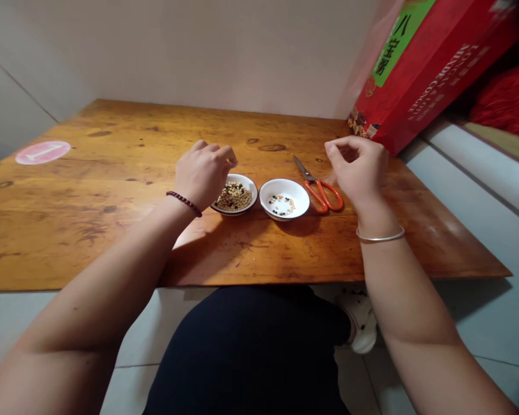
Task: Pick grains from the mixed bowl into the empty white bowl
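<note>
My left hand [204, 173] is raised over the left bowl [251, 202], its fingers curled and pressed together; what they hold, if anything, is too small to name. That bowl holds many pale beans mixed with dark and reddish ones. Beside it stands a white bowl [285, 188] with a thin scatter of mixed beans at its bottom. My right hand [358, 167] hovers at the right, thumb and index finger pinched; I cannot make out anything between them. Scissors [324, 196] with orange handles lie near my right hand, blades pointing away.
The wooden table [112, 196] meets a pale wall at the back. A pink oval sticker [43, 153] is at its left. A tall red box [436, 69] leans at the back right, near a white ledge. My dark-clothed leg is below the front edge.
</note>
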